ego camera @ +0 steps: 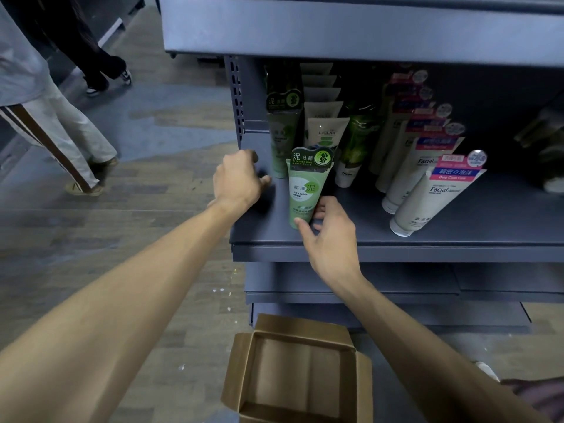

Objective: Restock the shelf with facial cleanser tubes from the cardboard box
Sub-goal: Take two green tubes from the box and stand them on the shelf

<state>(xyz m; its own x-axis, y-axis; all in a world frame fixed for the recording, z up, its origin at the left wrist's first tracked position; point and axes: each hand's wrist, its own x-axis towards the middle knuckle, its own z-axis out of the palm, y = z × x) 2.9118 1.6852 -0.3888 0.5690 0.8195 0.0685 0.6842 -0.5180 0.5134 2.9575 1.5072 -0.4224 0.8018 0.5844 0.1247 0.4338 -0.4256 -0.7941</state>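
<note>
Gripping the green tube (303, 190), right hand (331, 236) hides its cap; left hand (236, 180) fisted, empty.

The green tube (305, 190) has its lower end hidden behind the right hand (331, 236), so whether its cap touches the shelf (396, 251) cannot be told. The rows behind it fade into shadow, and the items at the shelf's far right (546, 148) are blurred past naming. The cardboard box (293, 374) is cut off by the bottom edge, and two bystanders (45, 96) by the top and left edges.
</note>
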